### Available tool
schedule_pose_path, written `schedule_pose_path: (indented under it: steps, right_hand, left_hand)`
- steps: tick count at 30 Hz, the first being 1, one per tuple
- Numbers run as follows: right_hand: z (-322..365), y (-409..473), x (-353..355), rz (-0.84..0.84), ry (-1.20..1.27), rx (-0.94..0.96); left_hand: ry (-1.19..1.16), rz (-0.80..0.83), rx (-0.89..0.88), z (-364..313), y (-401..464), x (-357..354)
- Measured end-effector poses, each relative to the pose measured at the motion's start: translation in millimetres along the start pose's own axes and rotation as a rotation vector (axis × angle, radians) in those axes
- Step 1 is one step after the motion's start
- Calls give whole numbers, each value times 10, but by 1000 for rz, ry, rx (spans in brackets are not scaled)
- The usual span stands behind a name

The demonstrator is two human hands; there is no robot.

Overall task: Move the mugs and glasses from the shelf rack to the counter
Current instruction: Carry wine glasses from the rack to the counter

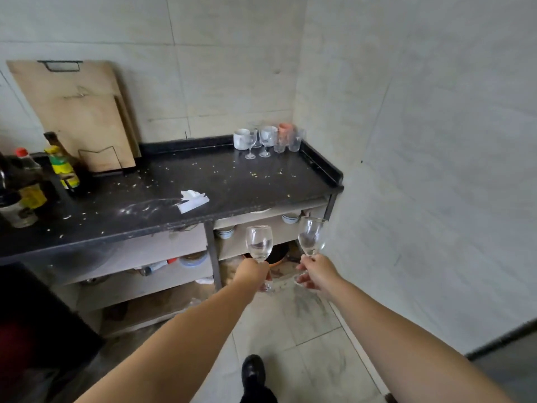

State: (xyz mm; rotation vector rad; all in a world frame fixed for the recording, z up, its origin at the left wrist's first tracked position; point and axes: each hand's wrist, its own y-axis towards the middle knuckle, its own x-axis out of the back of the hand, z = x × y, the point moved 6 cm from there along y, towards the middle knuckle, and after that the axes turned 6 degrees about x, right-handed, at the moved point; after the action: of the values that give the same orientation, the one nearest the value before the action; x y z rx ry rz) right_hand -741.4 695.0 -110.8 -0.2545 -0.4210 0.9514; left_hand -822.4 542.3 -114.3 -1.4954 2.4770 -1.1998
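My left hand grips the stem of a clear wine glass, held upright below the counter's front edge. My right hand holds a second wine glass by its stem, tilted slightly right. On the black counter, in the far right corner, stand a white mug, a pink cup, two wine glasses and clear tumblers. The shelf rack under the counter shows white bowls.
Wooden cutting boards lean on the back wall at left. Sauce bottles crowd the counter's left end. A crumpled white paper lies mid-counter among crumbs. A tiled wall closes the right side. My black shoe is on the floor.
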Motion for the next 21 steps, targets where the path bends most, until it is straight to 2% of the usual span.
schedule_pose_path:
  steps: [3, 4, 10, 15, 21]
  right_hand:
    - [143, 376, 73, -4, 2, -8]
    - [259, 899, 121, -9, 4, -20]
    - [713, 1924, 266, -22, -24, -49]
    - [1061, 2691, 415, -40, -16, -32]
    - [1350, 3704, 594, -52, -163, 49]
  left_hand:
    - [59, 8, -2, -286, 354, -73]
    - [56, 20, -15, -622, 815, -171]
    - [84, 30, -20, -1447, 1622, -204]
    - [26, 13, -8, -2021, 2233, -182]
    - [-16, -24, 17, -2485, 2976, -352]
